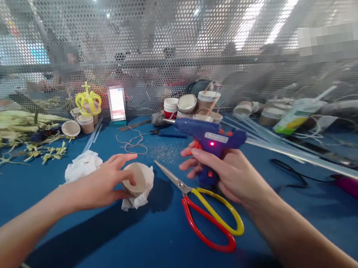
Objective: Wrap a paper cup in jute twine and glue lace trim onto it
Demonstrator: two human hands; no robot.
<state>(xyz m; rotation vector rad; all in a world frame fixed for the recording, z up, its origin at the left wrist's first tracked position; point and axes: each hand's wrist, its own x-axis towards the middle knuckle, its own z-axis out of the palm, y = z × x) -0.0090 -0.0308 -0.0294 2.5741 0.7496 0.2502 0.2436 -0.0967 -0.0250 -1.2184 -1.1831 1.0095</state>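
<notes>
My right hand [227, 169] is closed round the grip of a blue hot glue gun [211, 140], whose red lamp is lit and whose nozzle points left. My left hand [106, 184] grips a small tan paper cup [137, 179] with white tissue wrapped round its bottom, held just above the blue table [132, 251]. Red and yellow scissors [206, 212] lie shut on the table between my hands, blades pointing up-left.
A crumpled white tissue [81, 165] lies left of the cup, a loop of string [132, 143] behind it. Cups and jars [191, 103] stand at the back, with a yellow crown ornament [88, 102]. Dried leaves [8, 131] are piled left. Clear glue sticks [287, 145] and cables run right. Perforated metal screen behind.
</notes>
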